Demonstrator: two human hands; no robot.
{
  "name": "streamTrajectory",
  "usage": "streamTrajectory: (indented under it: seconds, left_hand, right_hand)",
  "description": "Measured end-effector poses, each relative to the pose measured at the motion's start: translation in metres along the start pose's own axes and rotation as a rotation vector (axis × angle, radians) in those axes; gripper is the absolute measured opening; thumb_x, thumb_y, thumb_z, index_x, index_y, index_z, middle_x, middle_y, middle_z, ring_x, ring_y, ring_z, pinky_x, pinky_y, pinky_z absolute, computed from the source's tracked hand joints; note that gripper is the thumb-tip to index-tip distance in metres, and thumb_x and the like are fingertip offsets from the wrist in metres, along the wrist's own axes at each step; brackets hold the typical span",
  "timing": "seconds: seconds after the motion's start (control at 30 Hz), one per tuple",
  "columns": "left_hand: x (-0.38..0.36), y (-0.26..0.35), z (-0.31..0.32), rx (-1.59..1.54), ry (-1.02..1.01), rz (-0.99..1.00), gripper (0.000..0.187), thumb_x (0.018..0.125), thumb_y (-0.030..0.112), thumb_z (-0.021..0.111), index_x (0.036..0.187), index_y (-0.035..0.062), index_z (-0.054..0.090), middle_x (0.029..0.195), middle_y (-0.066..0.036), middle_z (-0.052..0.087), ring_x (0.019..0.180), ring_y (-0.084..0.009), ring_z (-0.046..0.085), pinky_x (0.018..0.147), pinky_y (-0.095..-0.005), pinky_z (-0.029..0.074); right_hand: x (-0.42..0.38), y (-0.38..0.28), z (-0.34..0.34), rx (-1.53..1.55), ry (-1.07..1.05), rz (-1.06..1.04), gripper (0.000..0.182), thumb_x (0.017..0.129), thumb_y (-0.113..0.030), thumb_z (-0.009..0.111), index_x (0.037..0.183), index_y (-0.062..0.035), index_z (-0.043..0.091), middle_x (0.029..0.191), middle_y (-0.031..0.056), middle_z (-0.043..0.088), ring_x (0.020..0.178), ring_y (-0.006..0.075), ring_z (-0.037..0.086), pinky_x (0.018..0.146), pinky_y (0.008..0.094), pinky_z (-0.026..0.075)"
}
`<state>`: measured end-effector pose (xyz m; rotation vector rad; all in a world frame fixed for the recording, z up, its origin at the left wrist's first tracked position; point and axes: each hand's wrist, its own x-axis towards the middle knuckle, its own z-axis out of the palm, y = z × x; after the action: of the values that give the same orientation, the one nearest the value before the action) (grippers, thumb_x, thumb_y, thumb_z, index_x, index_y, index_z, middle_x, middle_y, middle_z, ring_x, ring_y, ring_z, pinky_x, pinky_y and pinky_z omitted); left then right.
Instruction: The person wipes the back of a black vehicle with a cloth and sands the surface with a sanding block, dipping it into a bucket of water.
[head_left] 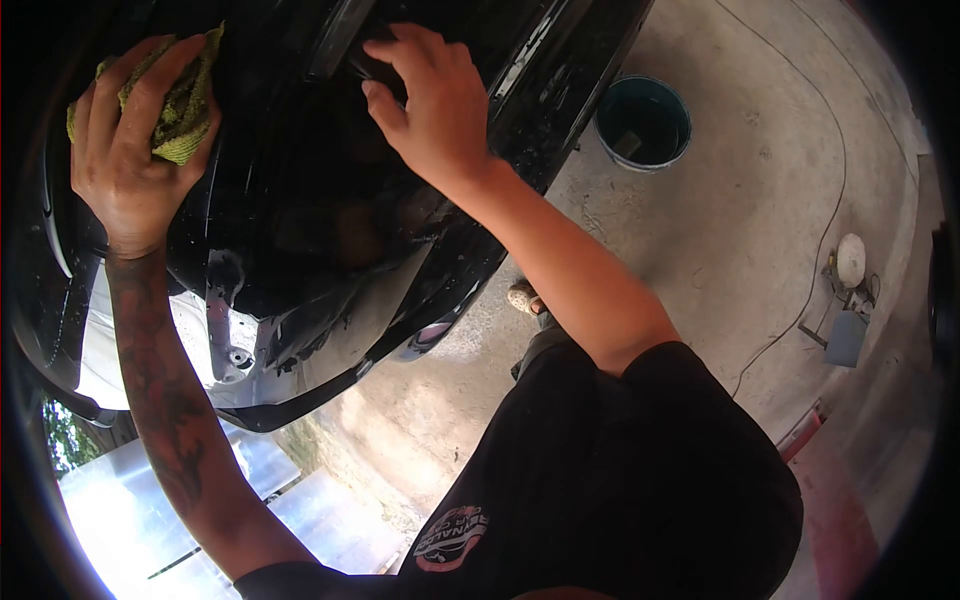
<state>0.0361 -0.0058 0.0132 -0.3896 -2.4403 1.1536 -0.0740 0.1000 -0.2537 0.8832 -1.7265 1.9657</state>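
My left hand (140, 150) is closed around a crumpled yellow-green cloth (185, 120), which bulges out between the fingers above the car's glossy black bodywork (290, 180). Farther right, my right hand (435, 105) is over the same dark bodywork, thumb and index finger apart. Dark surface shows in the gap between them, and I make out no object there. Some of the right fingers are hidden behind the hand. Droplets or specks dot the black paint, and bright reflections lie along its lower part.
A dark bucket (598, 128) with something pale inside stands on the concrete floor (740, 220) beside the car. A long cable (840, 180) runs across the floor. Near the right edge are a white round object (851, 260) and a grey-blue box-like piece (846, 338).
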Motion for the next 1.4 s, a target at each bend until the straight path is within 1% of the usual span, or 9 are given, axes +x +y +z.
streamTrajectory:
  seconds: [0.1, 0.23, 0.3, 0.5, 0.73, 0.93, 1.03, 1.23, 1.4]
  left_hand:
    - [-0.002, 0.0, 0.0, 0.01, -0.014, -0.008, 0.049, 0.074, 0.014, 0.086, 0.121, 0.0229, 0.075, 0.124, 0.004, 0.072, 0.112, -0.0253, 0.069, 0.094, -0.0388, 0.055]
    - [0.007, 0.009, 0.0, -0.035, 0.062, -0.017, 0.052, 0.069, 0.014, 0.087, 0.118, 0.0276, 0.076, 0.118, 0.005, 0.071, 0.1, -0.0241, 0.069, 0.086, -0.0367, 0.057]
    - [0.007, 0.009, 0.0, -0.03, 0.062, -0.008, 0.051, 0.069, 0.014, 0.087, 0.118, 0.0266, 0.076, 0.118, 0.004, 0.072, 0.1, -0.0242, 0.069, 0.086, -0.0372, 0.057]
    - [0.01, 0.011, -0.002, -0.043, 0.068, 0.005, 0.05, 0.069, 0.013, 0.087, 0.117, 0.0243, 0.076, 0.116, 0.003, 0.072, 0.1, -0.0243, 0.07, 0.087, -0.0377, 0.056]
    - [0.009, 0.011, -0.002, -0.033, 0.049, -0.012, 0.05, 0.069, 0.012, 0.086, 0.117, 0.0242, 0.076, 0.116, 0.004, 0.072, 0.101, -0.0242, 0.069, 0.087, -0.0376, 0.057]
    - [0.01, 0.012, -0.002, -0.036, 0.058, -0.01, 0.051, 0.069, 0.012, 0.086, 0.117, 0.0247, 0.076, 0.117, 0.004, 0.072, 0.102, -0.0245, 0.069, 0.088, -0.0377, 0.057]
    - [0.004, 0.013, -0.001, -0.017, 0.027, -0.041, 0.049, 0.075, 0.012, 0.085, 0.122, 0.0214, 0.074, 0.125, 0.003, 0.071, 0.113, -0.0235, 0.068, 0.095, -0.0378, 0.053]
    - [0.004, 0.011, -0.002, -0.019, 0.012, -0.032, 0.048, 0.075, 0.012, 0.085, 0.121, 0.0211, 0.075, 0.125, 0.003, 0.072, 0.113, -0.0237, 0.068, 0.094, -0.0382, 0.053]
    - [0.005, 0.012, -0.001, -0.019, 0.023, -0.032, 0.048, 0.075, 0.012, 0.085, 0.121, 0.0209, 0.074, 0.125, 0.003, 0.072, 0.114, -0.0236, 0.068, 0.094, -0.0383, 0.053]
  right_hand:
    - [-0.01, 0.005, -0.005, 0.023, -0.039, -0.019, 0.039, 0.079, -0.013, 0.081, 0.115, -0.0153, 0.067, 0.128, 0.0067, 0.064, 0.096, 0.0314, 0.061, 0.081, 0.0431, 0.053]
    - [-0.057, 0.016, -0.023, 0.029, -0.125, 0.014, 0.04, 0.079, -0.012, 0.081, 0.116, -0.0143, 0.066, 0.129, 0.0086, 0.062, 0.096, 0.0324, 0.06, 0.082, 0.0436, 0.053]
    - [-0.063, 0.016, -0.027, 0.037, -0.149, 0.032, 0.039, 0.079, -0.012, 0.081, 0.115, -0.0138, 0.066, 0.13, 0.0093, 0.062, 0.096, 0.0327, 0.06, 0.082, 0.0437, 0.052]
    - [-0.009, 0.022, -0.009, 0.036, -0.076, -0.005, 0.04, 0.079, -0.013, 0.081, 0.116, -0.0147, 0.066, 0.128, 0.0054, 0.063, 0.096, 0.0306, 0.059, 0.081, 0.0434, 0.052]
    - [-0.059, 0.042, -0.028, 0.031, -0.132, 0.028, 0.039, 0.079, -0.013, 0.082, 0.115, -0.0159, 0.066, 0.129, 0.005, 0.063, 0.097, 0.03, 0.059, 0.083, 0.0434, 0.051]
    - [-0.008, 0.038, -0.017, 0.024, -0.092, -0.048, 0.039, 0.08, -0.014, 0.081, 0.116, -0.0156, 0.066, 0.129, 0.0058, 0.063, 0.098, 0.0307, 0.059, 0.085, 0.0434, 0.05]
    - [0.001, 0.041, -0.014, 0.038, -0.096, -0.08, 0.039, 0.08, -0.014, 0.081, 0.116, -0.0155, 0.067, 0.129, 0.0059, 0.063, 0.099, 0.0306, 0.059, 0.085, 0.0429, 0.05]
    - [-0.026, 0.054, -0.021, -0.016, -0.086, -0.092, 0.04, 0.08, -0.016, 0.082, 0.117, -0.0169, 0.067, 0.131, 0.0035, 0.063, 0.1, 0.0296, 0.059, 0.085, 0.0427, 0.049]
    - [0.011, 0.042, -0.006, -0.002, -0.049, -0.152, 0.038, 0.08, -0.015, 0.081, 0.116, -0.0174, 0.068, 0.133, 0.0019, 0.063, 0.102, 0.0296, 0.059, 0.085, 0.0437, 0.048]
